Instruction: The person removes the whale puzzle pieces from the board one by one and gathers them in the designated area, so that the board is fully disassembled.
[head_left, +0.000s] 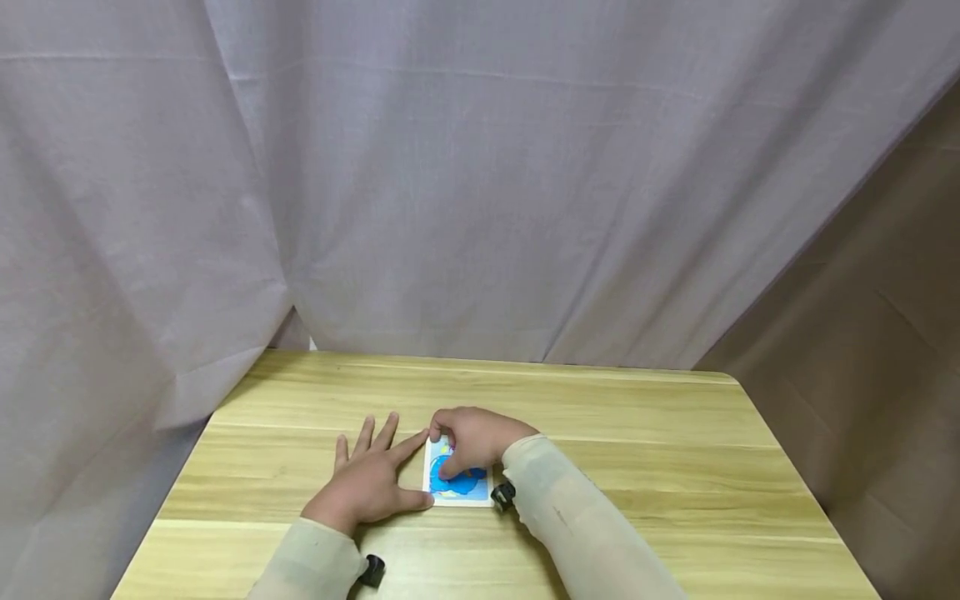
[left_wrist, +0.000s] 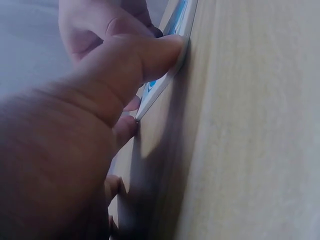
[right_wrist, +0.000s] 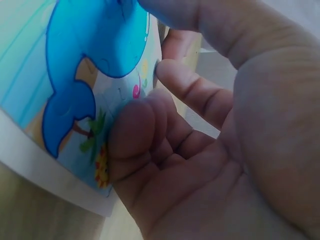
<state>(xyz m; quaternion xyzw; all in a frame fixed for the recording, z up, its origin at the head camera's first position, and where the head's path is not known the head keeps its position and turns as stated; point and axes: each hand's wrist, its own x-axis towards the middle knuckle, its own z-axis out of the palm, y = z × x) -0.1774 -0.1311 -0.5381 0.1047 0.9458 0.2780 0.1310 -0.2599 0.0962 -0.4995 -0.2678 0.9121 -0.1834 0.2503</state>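
A small square picture board with a white border lies flat on the table; a blue whale is pictured on it. My left hand is spread on the wood at its left side. The left thumb presses the near corner, and the left index fingertip meets the far corner. Over the board from the right comes my right hand, its thumb on the blue whale and its fingers bent at the far edge. Part of the picture is hidden under the right hand.
The table has a light wood-grain top. A grey curtain hangs behind its far edge, and brown cloth hangs at the right. Small black wrist cameras sit at both light sleeves.
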